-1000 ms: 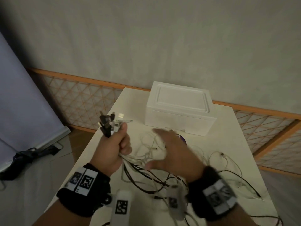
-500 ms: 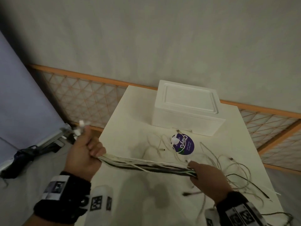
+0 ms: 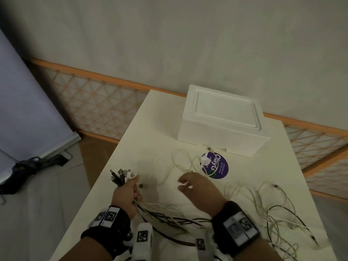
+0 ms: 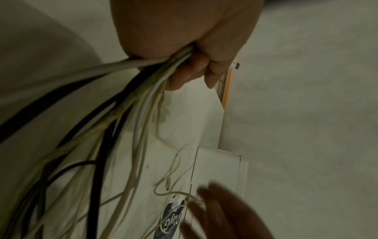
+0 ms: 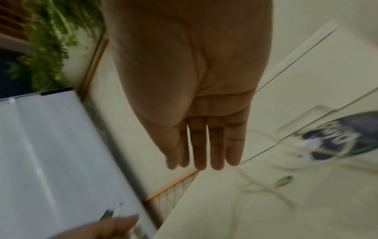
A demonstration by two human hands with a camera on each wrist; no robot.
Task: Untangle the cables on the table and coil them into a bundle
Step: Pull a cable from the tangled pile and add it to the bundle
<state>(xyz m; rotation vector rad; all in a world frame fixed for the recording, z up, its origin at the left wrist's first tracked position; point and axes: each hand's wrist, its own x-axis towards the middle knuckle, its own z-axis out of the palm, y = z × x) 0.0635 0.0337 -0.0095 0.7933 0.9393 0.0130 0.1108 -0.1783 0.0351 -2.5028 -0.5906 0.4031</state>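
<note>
My left hand (image 3: 128,193) grips a bunch of black and white cables (image 3: 169,219) near their plug ends (image 3: 120,176), which fan out above the fist at the table's left edge. The left wrist view shows the cables (image 4: 131,97) running out of the curled fingers (image 4: 190,71). My right hand (image 3: 197,189) hovers over the middle of the table with straight fingers (image 5: 206,145) and holds nothing. Loose white cables (image 3: 184,162) lie ahead of it, and more black and white ones (image 3: 278,210) sprawl at the right.
A white foam box (image 3: 222,119) stands at the far end of the white table (image 3: 146,132). A round purple sticker (image 3: 216,166) lies in front of the box. An orange lattice fence (image 3: 90,98) and the wall run behind. A grey board (image 3: 28,102) leans at the left.
Half a second ago both hands held the bunch stretched taut between them. The right hand has let go and moved up over the table; the left has come back in over the table edge.
</note>
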